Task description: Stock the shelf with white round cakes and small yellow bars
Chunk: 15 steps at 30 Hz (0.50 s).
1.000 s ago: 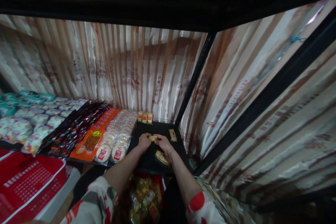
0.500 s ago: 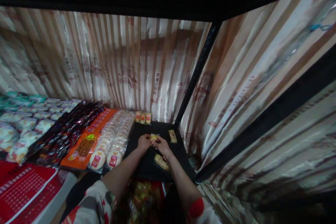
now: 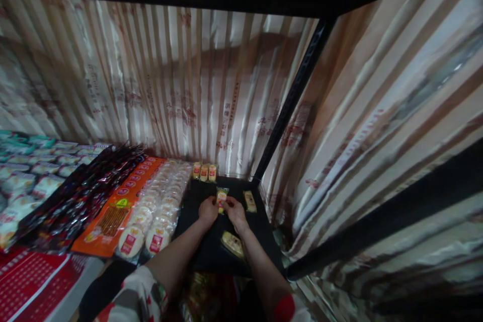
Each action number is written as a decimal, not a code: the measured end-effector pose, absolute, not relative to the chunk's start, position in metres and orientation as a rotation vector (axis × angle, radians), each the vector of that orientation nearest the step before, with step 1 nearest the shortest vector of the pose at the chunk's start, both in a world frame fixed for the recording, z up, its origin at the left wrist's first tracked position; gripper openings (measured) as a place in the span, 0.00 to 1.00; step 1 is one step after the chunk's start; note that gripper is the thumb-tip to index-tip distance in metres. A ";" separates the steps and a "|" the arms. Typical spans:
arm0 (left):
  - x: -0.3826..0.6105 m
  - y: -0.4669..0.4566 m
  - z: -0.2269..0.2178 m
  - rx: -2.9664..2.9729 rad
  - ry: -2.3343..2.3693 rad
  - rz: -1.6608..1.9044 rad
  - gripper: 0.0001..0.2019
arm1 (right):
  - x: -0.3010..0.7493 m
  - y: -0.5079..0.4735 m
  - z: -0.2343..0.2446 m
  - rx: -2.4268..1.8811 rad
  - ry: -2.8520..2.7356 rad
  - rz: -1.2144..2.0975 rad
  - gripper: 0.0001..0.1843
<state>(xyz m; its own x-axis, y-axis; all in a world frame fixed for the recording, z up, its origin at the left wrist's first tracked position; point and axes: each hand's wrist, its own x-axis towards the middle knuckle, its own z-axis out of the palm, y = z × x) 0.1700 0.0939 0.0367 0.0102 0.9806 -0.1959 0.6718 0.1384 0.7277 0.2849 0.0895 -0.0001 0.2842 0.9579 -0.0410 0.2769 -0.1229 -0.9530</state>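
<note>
My left hand [image 3: 208, 210] and my right hand [image 3: 234, 210] meet over a black shelf [image 3: 211, 249], both pinching one small yellow and red snack packet [image 3: 222, 197] held upright between them. A second yellow packet [image 3: 233, 243] lies on the shelf just under my right wrist. Another small packet [image 3: 249, 201] lies to the right of my hands. Three little packets [image 3: 204, 172] stand in a row at the back of the shelf, against the striped wall covering.
Rows of round white cakes in clear wrap [image 3: 156, 214], an orange pack [image 3: 113, 216], dark wrappers [image 3: 81, 191] and pale green-white packs [image 3: 26, 171] fill the shelf leftward. A red basket [image 3: 30, 282] sits at lower left. A black post [image 3: 290, 95] rises at the shelf corner.
The packet between my hands has turned from lying flat to standing upright and moved slightly toward the back. The view has shifted, sliding the goods on the left further left.
</note>
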 end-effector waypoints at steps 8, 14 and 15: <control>0.180 0.112 0.028 1.546 1.767 0.608 0.09 | 0.288 0.101 -0.002 -1.801 -1.349 0.778 0.17; 0.190 0.125 0.025 1.524 1.765 0.691 0.08 | 0.289 0.112 0.005 -1.921 -1.408 0.649 0.19; 0.192 0.127 0.024 1.524 1.761 0.708 0.08 | 0.289 0.115 0.006 -1.937 -1.403 0.620 0.19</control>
<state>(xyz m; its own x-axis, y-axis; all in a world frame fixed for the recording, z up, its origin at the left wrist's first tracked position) 0.1924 0.1272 0.0242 -0.0699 0.9862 -0.1500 0.6082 0.1613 0.7772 0.2887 0.1151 0.0063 0.3130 0.9497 0.0023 0.6377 -0.2084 -0.7416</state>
